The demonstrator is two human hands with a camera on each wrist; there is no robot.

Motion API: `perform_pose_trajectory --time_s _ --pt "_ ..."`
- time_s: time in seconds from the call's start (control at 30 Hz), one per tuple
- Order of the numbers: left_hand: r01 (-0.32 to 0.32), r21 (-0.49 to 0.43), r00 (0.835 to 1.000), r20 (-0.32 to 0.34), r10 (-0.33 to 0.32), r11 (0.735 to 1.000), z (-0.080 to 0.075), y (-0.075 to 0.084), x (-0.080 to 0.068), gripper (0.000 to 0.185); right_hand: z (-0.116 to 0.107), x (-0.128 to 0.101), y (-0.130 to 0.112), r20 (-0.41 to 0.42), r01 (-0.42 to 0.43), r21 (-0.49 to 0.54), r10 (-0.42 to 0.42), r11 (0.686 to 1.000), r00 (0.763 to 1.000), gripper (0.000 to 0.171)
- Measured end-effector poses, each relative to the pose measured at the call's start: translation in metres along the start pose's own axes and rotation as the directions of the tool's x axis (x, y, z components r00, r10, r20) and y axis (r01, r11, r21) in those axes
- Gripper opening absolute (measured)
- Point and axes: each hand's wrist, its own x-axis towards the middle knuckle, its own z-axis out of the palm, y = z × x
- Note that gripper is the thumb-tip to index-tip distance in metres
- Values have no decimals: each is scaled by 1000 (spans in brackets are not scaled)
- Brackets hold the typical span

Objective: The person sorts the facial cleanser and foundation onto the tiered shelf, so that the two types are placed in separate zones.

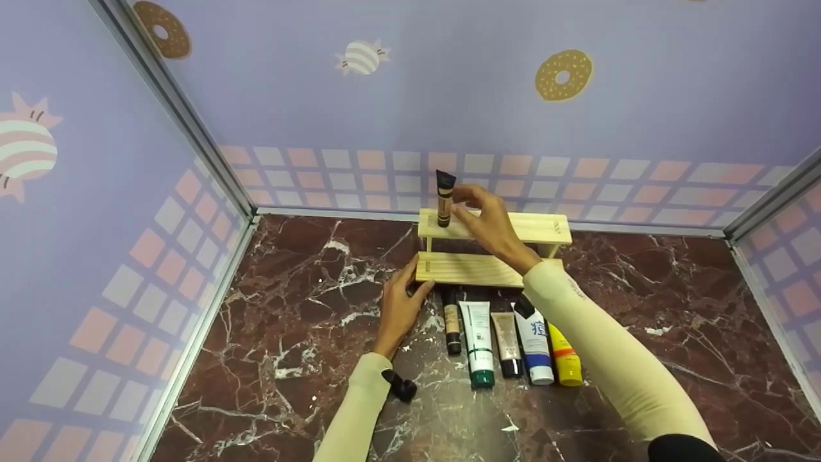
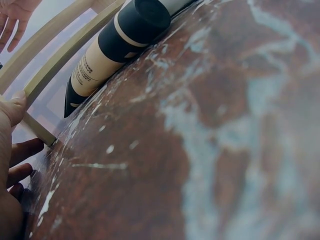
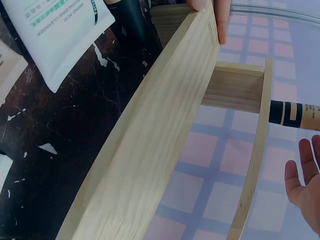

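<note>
A small black-and-beige tube [image 1: 444,199] stands upright on its cap near the left end of the wooden rack's upper board [image 1: 526,227]. My right hand [image 1: 490,221] is just right of it, fingers extended; in the right wrist view a gap shows between the fingers [image 3: 306,160] and the tube [image 3: 310,116]. At the left end of the lower board [image 1: 474,269], my left hand [image 1: 401,307] grips the rack, its thumb [image 2: 18,102] on the front edge and fingers round the end. Another black-and-beige tube [image 1: 452,324] lies close by on the marbled surface.
Right of that tube, in a row before the rack, lie a white tube with a green cap [image 1: 476,337], a brownish tube [image 1: 507,340], a white-and-blue tube [image 1: 535,346] and a yellow tube [image 1: 567,359]. A patterned wall [image 1: 397,115] rises behind the rack.
</note>
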Motion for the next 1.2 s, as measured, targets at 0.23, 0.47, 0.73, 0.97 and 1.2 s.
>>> perform_pose_trajectory --time_s 0.23,0.47,0.73,0.97,1.2 --pt "9 0 1000 9 -9 1000 -1 0 -1 71 -7 -3 -1 -4 12 -12 -12 1000 1000 29" --pt "-4 5 1000 -2 4 1000 0 2 0 70 -14 -12 0 2 30 -29 -30 999 1000 28" --pt "15 1 1000 4 -15 1000 0 0 0 69 -23 -32 2 17 35 -33 -34 999 999 28" --pt "32 -1 999 10 -32 999 0 1 0 69 -30 -52 5 69 23 -60 -19 998 997 30" --pt "21 -6 1000 8 -21 1000 1 1 0 70 -36 -70 -1 151 31 -108 -14 994 988 30"
